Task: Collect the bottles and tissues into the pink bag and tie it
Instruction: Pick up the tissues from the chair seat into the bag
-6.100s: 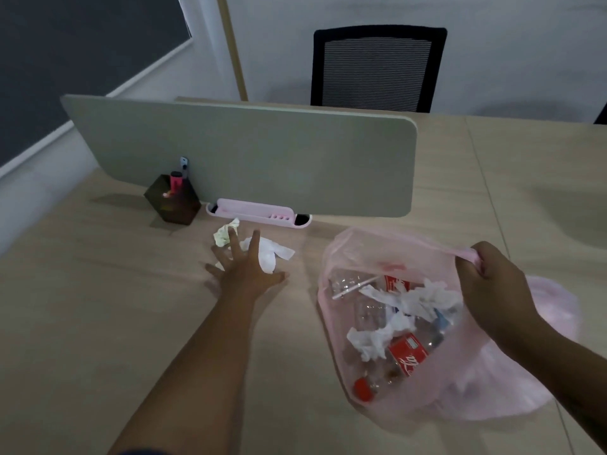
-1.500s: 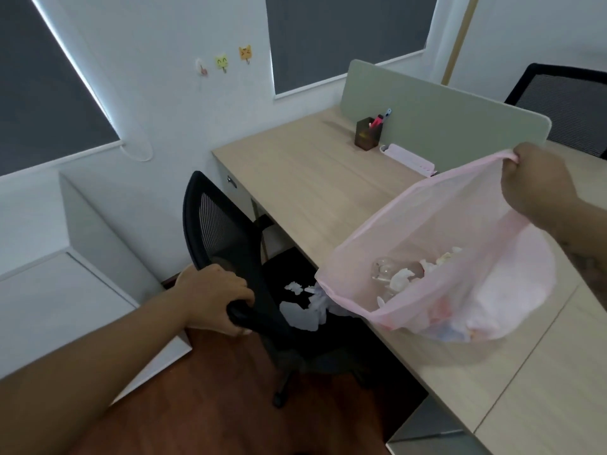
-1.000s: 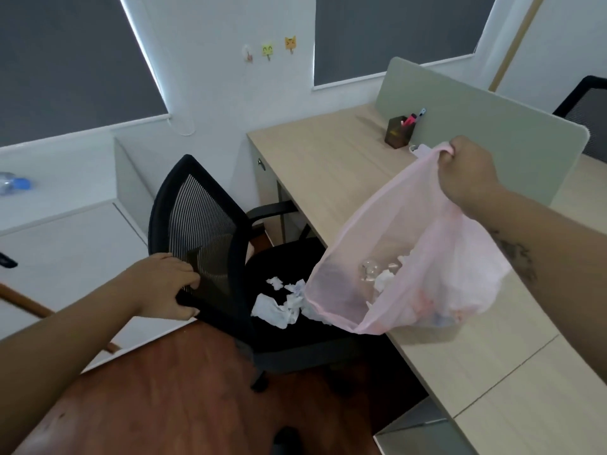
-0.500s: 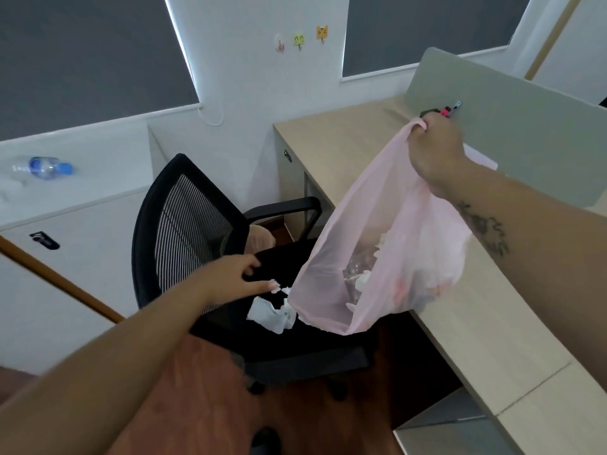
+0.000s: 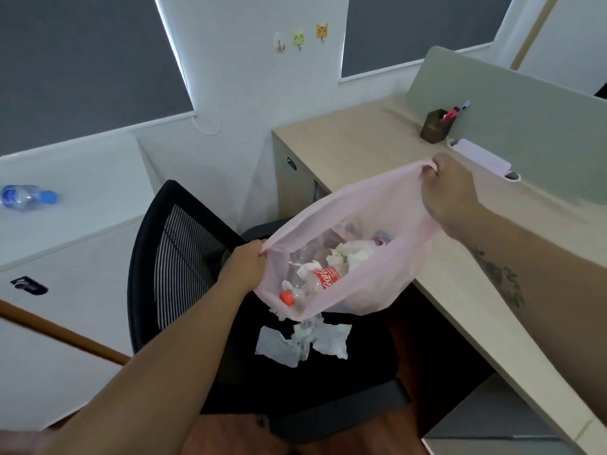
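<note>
Beside the worktop (image 5: 361,142), over a chair (image 5: 184,257) bearing loose tissues (image 5: 302,343), the bag (image 5: 407,254) of bottles (image 5: 315,284) and tissues (image 5: 354,254) hangs open, left hand (image 5: 244,261) and right hand (image 5: 446,188) each gripping its rim.

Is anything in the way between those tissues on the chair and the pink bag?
Nothing visible. The tissues lie bare on the chair seat just below the pink bag, whose mouth the left hand and right hand hold open. Both hands grip its rim, so one likely must let go.
</note>
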### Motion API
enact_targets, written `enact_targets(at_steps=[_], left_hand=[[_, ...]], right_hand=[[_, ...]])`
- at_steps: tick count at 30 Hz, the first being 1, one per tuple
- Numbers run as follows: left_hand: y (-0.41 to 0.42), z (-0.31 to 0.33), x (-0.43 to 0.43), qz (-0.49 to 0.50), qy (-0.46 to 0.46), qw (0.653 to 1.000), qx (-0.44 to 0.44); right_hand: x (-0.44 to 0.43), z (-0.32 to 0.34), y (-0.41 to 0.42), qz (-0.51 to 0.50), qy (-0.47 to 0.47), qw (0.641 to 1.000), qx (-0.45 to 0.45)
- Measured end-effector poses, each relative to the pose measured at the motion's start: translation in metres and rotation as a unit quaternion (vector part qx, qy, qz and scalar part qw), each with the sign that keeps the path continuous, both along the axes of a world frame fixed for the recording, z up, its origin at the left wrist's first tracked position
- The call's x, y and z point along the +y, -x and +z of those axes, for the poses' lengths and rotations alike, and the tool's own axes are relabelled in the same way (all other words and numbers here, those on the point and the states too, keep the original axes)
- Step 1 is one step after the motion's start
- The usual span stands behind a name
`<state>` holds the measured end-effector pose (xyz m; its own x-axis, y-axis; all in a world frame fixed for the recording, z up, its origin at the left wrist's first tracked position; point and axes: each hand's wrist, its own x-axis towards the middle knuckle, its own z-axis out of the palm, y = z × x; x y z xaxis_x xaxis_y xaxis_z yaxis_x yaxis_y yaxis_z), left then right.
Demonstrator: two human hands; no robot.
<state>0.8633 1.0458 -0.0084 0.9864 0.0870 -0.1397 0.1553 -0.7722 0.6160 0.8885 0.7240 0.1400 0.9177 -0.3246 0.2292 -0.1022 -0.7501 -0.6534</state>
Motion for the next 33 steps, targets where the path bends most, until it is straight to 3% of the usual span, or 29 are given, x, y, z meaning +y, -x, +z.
enact_targets(at_steps=[11,21,27,28,30,32,33], left_hand=[[-0.092,-0.069,-0.038,0.001,-0.009,0.999,0.033],[-0.166,-0.107,-0.065,0.036,-0.019,0.999,0.026],[-0.182,-0.154,-0.051,0.066,-0.057,0.993,0.083],[-0.179,-0.16,-0.049,0.07,-0.041,0.994,0.077],[-0.163,-0.169,-0.048,0.11,0.123,0.985,0.049],[-0.134,-0.182,-0.043,0.203,0.28,0.938,0.03],[-0.115,-0.196,-0.038,0.262,0.293,0.919,0.029]], right_hand=[[-0.026,-0.137,-0.006,-0.018,-0.084,0.996,-0.01],[-0.031,-0.202,-0.063,0.025,-0.11,0.994,0.008],[-0.021,-0.246,-0.09,0.05,-0.109,0.991,0.05],[-0.019,-0.248,-0.092,0.047,-0.111,0.991,0.053],[-0.018,-0.252,-0.097,0.035,-0.109,0.992,0.052],[-0.014,-0.253,-0.103,0.027,-0.112,0.992,0.053],[-0.011,-0.253,-0.107,0.025,-0.115,0.992,0.052]])
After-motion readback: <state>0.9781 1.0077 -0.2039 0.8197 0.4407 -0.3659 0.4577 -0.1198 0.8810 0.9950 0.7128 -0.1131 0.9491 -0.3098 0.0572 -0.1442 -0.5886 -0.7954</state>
